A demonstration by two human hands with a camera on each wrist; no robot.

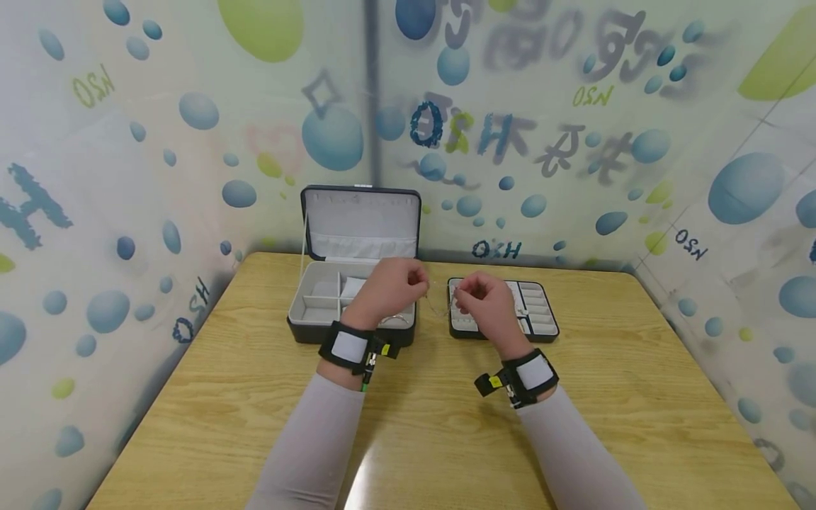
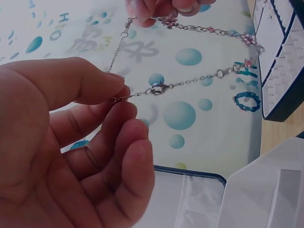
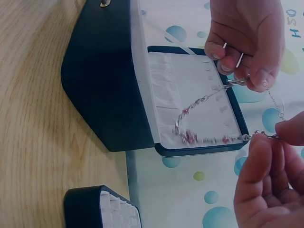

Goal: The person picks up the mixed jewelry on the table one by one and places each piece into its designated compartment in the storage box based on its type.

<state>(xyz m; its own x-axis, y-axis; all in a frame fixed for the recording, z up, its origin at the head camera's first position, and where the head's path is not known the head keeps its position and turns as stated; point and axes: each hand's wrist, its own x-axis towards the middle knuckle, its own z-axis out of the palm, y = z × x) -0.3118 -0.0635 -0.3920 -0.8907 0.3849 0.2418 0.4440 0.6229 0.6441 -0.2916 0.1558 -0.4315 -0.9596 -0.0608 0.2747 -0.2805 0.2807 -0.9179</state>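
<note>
A thin silver chain bracelet with small pinkish-red stones [image 3: 190, 137] hangs in a loop between both hands. My left hand [image 1: 390, 289] pinches one part of the chain between thumb and index finger, its other fingers curled loosely below. My right hand [image 1: 489, 304] pinches another part with thumb and fingertips. A small clasp [image 2: 158, 89] shows on the chain beside the left fingertips. Behind the left hand stands a dark jewelry box [image 1: 299, 331], its lid raised and its pale inside split into compartments. Behind the right hand lies a dark-edged jewelry tray [image 1: 543, 316].
In the box, a white piece [image 1: 353, 287] lies in one compartment, and a curved silvery item [image 1: 395, 319] shows near the left wrist. The tray has small slots and ring rolls. Both stand on a wooden table [image 1: 440, 425] before a patterned wall [image 1: 561, 170].
</note>
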